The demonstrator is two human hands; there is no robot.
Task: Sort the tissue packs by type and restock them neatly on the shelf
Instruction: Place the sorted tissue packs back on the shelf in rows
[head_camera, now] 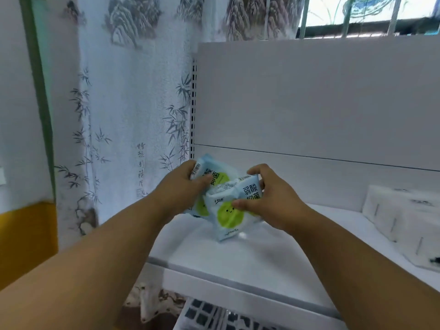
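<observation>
At the shelf's (238, 253) back-left corner, the left hand (181, 189) grips the rear pack (215, 177) and the right hand (266, 201) pinches the front pack (228, 215), which overlaps it and tilts. White packs (402, 215) sit along the right edge. Let go unevenly and the slick front pack could topple or slide out of line.

Two pale-blue tissue packs with green smiley circles: left pack (209, 179) tilted behind, right pack (234, 210) overlapping it, above white shelf (238, 256); white packs (404, 215) lying rightward.
</observation>
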